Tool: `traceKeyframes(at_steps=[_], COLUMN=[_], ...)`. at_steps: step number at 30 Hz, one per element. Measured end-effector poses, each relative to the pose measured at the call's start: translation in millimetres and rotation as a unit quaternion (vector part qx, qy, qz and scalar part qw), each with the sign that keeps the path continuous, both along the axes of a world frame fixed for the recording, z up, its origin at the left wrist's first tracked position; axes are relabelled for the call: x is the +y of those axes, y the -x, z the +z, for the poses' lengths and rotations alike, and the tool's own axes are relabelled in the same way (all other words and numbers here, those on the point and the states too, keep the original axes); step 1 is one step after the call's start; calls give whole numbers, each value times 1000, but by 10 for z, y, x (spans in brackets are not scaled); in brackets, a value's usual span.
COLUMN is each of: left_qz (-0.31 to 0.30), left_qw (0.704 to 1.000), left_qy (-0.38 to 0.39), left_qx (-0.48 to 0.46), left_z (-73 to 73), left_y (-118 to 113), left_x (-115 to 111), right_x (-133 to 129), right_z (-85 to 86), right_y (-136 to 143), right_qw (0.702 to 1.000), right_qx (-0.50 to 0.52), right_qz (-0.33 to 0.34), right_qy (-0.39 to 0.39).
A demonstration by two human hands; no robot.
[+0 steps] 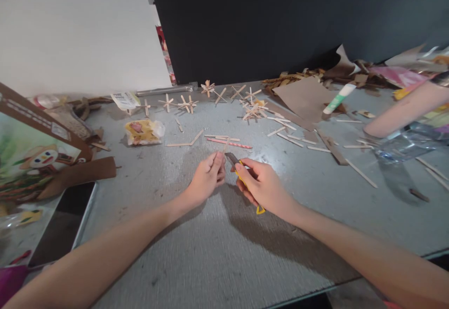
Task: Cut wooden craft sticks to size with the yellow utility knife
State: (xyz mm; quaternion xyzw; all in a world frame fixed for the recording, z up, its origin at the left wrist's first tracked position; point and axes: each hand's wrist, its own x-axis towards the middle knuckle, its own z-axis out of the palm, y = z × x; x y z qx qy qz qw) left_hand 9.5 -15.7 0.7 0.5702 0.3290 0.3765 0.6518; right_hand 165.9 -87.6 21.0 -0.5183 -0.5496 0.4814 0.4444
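My left hand (208, 173) is curled, thumb and fingers pinching the lower end of a thin wooden stick (226, 145), which stands up out of my grip above the middle of the table (196, 257). My right hand (261, 183) is wrapped around a yellow knife (240, 176), its grey blade (232, 159) angled up toward the stick; I can't tell whether metal and wood touch or are just apart. The likeliest trouble, I judge, is a slip: the blade sits close to my left fingertips, and if the edge skids off such a narrow strip, the bare skin just below could take the cut. Too hard a push might snap or split the wood, since only its lower end is gripped and nothing backs the rest. A loose pinch could let it twist away from the edge. Just beyond lie a red-striped stick (229, 143) and a bent pair of pale sticks (185, 140), near enough to be knocked if my hands lurch forward. The upright star of sticks (207, 88) near the dark panel (266, 24) looks flimsy, though only a wide swing would reach it.
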Motion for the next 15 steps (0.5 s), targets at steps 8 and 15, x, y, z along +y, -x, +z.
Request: traceKeyframes(at_steps=[8,15], left_qz=[-39,-46], left_qw=[999,999], left_qy=[18,21], left_qx=[0,-8], left_z=[-6,51], left_y=[20,16], left_x=[21,-8], right_x=[1,21], right_z=[-23,7], right_y=[0,-15], right_qw=[997,981], right_qx=[63,159], right_qz=[27,45], right_qy=[28,97])
